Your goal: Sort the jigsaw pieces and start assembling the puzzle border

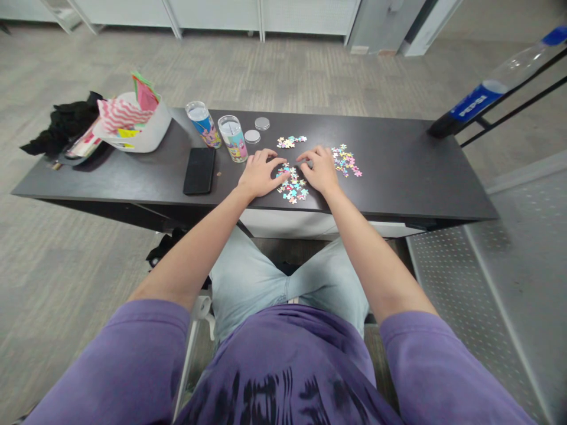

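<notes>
A loose pile of small jigsaw puzzle pieces [294, 190] lies near the front edge of the dark table, between my two hands. My left hand [262, 174] rests on its left side, fingers spread, with the thumb reaching onto the pieces. At the pile's upper right, my right hand [321, 169] is bent with thumb and forefinger apart; I see nothing held in it. Another cluster of puzzle pieces [345, 159] sits just right of that hand. Farther back lies a smaller group of puzzle pieces [291, 141]. Undersides of the fingers are hidden.
Two clear cartoon-printed canisters [233, 139] stand left of my hands, beside two round silver lids [252, 137]. A black phone [199, 171] lies nearby. Farther left is a white basket [153, 133] of wrapped items. A Pepsi bottle [476, 101] leans at the right end.
</notes>
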Tool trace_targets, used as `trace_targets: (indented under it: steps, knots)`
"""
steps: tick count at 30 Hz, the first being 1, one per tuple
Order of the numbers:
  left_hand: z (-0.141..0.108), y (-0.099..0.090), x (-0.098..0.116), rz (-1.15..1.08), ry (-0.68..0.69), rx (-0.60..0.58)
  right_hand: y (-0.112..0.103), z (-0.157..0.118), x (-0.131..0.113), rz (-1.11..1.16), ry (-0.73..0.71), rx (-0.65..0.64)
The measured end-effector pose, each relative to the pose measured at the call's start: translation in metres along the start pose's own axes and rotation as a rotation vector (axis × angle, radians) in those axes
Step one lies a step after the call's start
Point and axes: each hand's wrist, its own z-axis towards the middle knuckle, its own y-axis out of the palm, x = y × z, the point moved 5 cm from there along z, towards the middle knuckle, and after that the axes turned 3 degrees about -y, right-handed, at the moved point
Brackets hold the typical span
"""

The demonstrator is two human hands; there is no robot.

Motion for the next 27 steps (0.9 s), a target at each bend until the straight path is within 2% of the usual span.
trace_targets:
  steps: [8, 15, 18, 24, 27]
  knots:
    - [0.009, 0.004, -0.02, -0.046, -0.177, 0.081, 0.004, 0.0, -0.001, -0.029, -0.038, -0.025]
    - [0.031, 0.013, -0.025, 0.007, -0.202, 0.068, 0.004, 0.001, -0.002, -0.053, -0.027, -0.014]
    - [0.041, 0.018, -0.025, -0.015, -0.164, 0.071, 0.005, 0.003, -0.001, -0.064, -0.027, -0.034]
    - [0.041, 0.02, -0.022, -0.023, -0.129, 0.118, 0.004, 0.005, 0.001, -0.076, -0.007, -0.021]
    - [0.04, 0.019, -0.019, -0.002, -0.133, 0.1, 0.004, 0.005, 0.0, -0.084, -0.009, -0.035]
